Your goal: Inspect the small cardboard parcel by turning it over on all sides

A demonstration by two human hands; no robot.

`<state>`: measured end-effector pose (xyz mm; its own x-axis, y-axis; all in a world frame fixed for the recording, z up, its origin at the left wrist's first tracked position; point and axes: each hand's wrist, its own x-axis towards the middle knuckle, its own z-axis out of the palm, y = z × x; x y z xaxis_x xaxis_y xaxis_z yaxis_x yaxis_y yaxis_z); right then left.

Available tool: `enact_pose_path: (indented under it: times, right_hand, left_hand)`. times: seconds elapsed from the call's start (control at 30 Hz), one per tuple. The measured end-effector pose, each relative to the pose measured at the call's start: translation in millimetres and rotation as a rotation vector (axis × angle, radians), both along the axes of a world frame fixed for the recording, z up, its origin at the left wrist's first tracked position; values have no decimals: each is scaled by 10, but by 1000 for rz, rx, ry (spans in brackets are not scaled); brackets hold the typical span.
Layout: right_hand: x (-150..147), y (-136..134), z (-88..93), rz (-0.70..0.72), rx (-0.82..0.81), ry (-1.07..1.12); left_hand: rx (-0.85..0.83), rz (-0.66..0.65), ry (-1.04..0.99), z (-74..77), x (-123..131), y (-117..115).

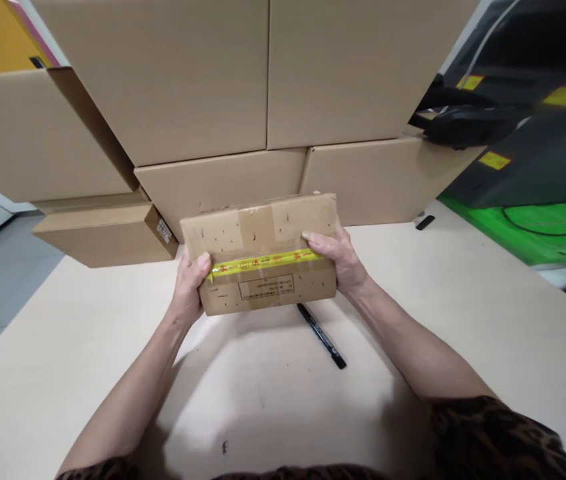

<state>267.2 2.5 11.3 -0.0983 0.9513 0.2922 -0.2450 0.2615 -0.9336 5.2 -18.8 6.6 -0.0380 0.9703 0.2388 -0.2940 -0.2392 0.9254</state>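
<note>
Cardboard box point(287, 233): my left hand point(189, 283) and right hand point(345, 261) are clamping its ends, well inside the desk's left edge point(25, 317); slackening grip could drop it.

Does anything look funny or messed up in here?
Yes, a bit. The small cardboard box between the left hand and right hand has dark flecks and dashes scattered over it, which look like stray marks, not printing. The table has a dark squiggle near the person too. I can't tell what made them.
</note>
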Motion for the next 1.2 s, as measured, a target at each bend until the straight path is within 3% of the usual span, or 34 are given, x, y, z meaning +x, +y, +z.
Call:
enact_pose_path:
  times: [0.13, 0.47, 0.8, 1.03, 1.2]
  right_hand:
    - [9, 6, 143, -75, -183, 136]
    - [64, -10, 215, -52, -269, 258]
    - [70, -29, 204, 95, -215, 191]
    - [21, -23, 154, 76, -167, 174]
    - [36, -31, 134, 127, -144, 159]
  left_hand:
    - [25, -156, 15, -20, -31, 30]
    - [-88, -273, 28, -78, -15, 17]
    - [-96, -22, -122, 60, 57, 27]
    - [-112, 2, -116, 19, 57, 33]
    - [-27, 25, -105, 72, 17, 47]
